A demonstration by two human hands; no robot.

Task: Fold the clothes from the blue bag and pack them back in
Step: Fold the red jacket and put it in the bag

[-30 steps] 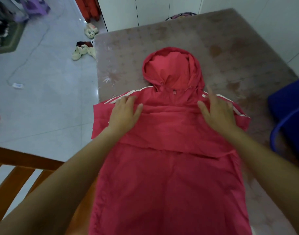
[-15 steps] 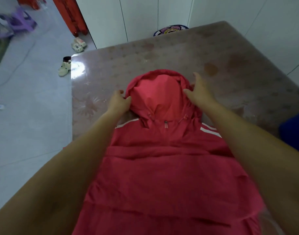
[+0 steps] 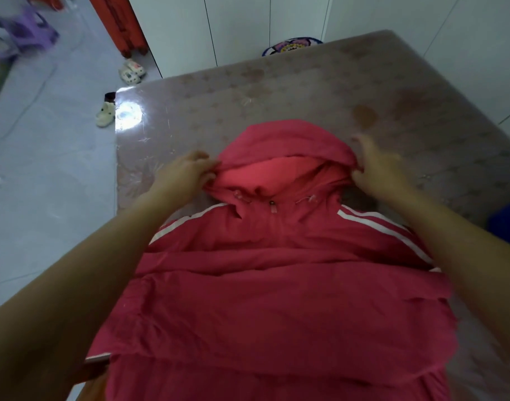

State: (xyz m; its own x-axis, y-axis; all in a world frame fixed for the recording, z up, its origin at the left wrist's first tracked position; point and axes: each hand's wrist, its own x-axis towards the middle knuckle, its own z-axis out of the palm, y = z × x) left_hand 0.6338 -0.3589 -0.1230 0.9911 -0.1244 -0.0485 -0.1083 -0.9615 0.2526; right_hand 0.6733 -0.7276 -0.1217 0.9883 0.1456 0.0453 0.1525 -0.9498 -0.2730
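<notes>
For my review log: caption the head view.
Left hand pinches the hood of a red jacket on the table; right hand touches the hood's other side.

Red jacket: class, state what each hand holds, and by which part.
Both hold the red jacket by its hood: the left hand pinches its left edge; the right hand, blurred, seems to pinch its right edge.
</notes>
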